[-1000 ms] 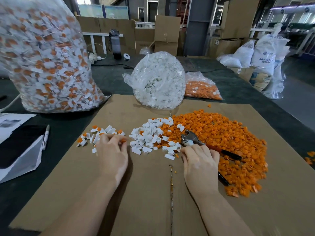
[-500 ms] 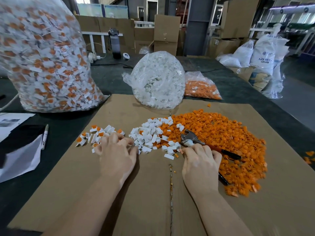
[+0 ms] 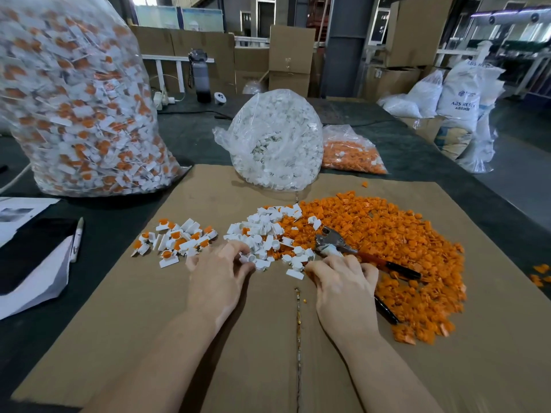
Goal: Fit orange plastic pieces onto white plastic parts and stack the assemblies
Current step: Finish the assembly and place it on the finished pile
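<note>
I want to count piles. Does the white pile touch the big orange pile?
Touching. The head view shows the white pile running straight into the orange pile, pieces overlapping, no bare cardboard between.

We observe both forearms bare, entering from the near edge and converging slightly toward the centre. Our left hand [image 3: 219, 278] lies palm down, back of the hand to the camera, fingers curled forward with the tips bunched together at the far side. Our right hand [image 3: 343, 281] sits just to its right, apart from it, also palm down, knuckles raised and fingers bent downward. What the fingertips grasp cannot be determined.
</note>
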The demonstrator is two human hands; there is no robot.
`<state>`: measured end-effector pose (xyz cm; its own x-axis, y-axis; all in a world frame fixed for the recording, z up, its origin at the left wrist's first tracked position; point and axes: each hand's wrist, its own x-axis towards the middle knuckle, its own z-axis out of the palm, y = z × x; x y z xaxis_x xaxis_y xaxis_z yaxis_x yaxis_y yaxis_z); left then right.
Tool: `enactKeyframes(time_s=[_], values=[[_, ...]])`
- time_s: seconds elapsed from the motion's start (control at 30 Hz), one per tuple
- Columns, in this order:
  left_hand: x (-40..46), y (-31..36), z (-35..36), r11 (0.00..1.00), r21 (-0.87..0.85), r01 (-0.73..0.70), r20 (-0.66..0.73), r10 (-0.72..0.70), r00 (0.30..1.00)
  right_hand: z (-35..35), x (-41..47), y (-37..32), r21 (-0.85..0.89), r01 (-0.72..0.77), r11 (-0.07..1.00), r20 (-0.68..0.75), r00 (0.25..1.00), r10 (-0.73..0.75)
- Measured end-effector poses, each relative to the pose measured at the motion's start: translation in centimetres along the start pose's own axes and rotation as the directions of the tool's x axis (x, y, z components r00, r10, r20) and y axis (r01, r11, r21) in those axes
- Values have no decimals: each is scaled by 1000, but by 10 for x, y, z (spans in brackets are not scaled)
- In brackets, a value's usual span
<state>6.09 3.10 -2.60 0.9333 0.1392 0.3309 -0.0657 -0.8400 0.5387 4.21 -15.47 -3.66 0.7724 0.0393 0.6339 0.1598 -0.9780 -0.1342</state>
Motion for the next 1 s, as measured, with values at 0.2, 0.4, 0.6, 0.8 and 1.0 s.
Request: enactKeyframes(time_s=[0.2,0.4,0.6,0.8,1.0], values=[[-5,9,-2,982,-187,-5,-68,-8,998,-1,0,2,98,-27,995,7,1000,27],[-14,41,10,925,-366,-104,43,129,991,-2,1,2,124,-78,989,18,997,77],[-14,66,28,797,-583,155,266,7,964,-10,3,7,448,-234,863,101,972,211],[-16,63,28,769,-618,164,316,52,947,-13,4,8,524,-251,814,138,968,210],[-18,63,22,669,-722,179,316,88,945,-10,5,6,441,-252,861,148,967,208]])
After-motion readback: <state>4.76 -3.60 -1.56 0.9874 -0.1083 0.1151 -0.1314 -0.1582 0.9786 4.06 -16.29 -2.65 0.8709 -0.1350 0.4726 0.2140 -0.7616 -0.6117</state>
